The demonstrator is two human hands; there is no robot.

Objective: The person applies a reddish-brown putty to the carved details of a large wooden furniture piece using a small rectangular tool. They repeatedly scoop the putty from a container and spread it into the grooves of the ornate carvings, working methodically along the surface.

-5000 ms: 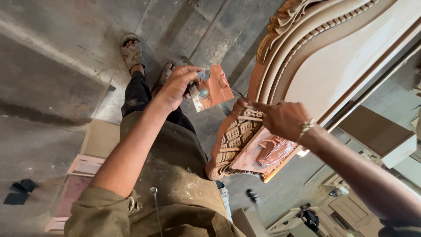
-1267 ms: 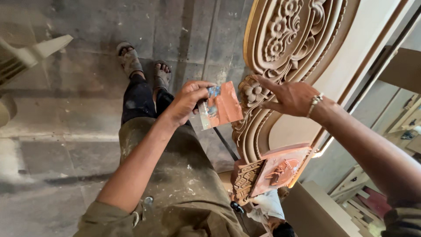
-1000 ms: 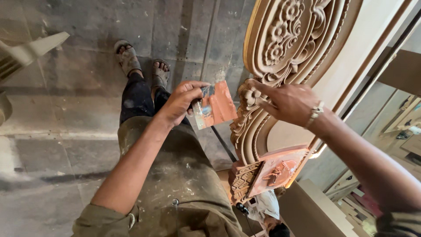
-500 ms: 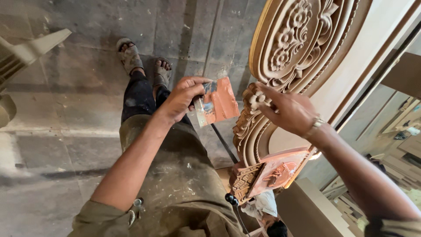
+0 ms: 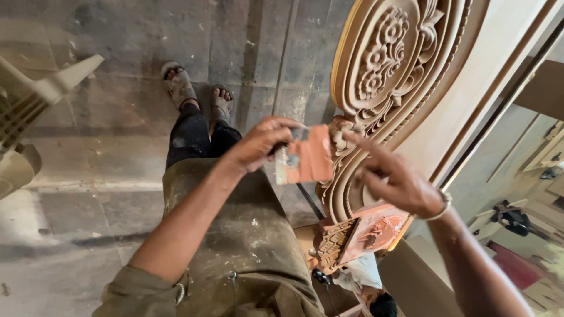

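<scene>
One folded sheet of orange sandpaper [image 5: 305,159] is pinched in the left hand [image 5: 261,144], held in the air just left of the one carved wooden panel [image 5: 388,76] (oval, with flower relief) that stands on the concrete floor [image 5: 106,147]. The right hand [image 5: 393,179] is empty, fingers spread loosely, forefinger pointing at the sandpaper and just short of it. Half a second ago that hand was curled against the panel's carved edge; it has since come off the wood, while the sandpaper has barely shifted.

sandpaper sheet [image 5: 305,159] left of carved panel [image 5: 388,88], floor [image 5: 106,117] below
</scene>
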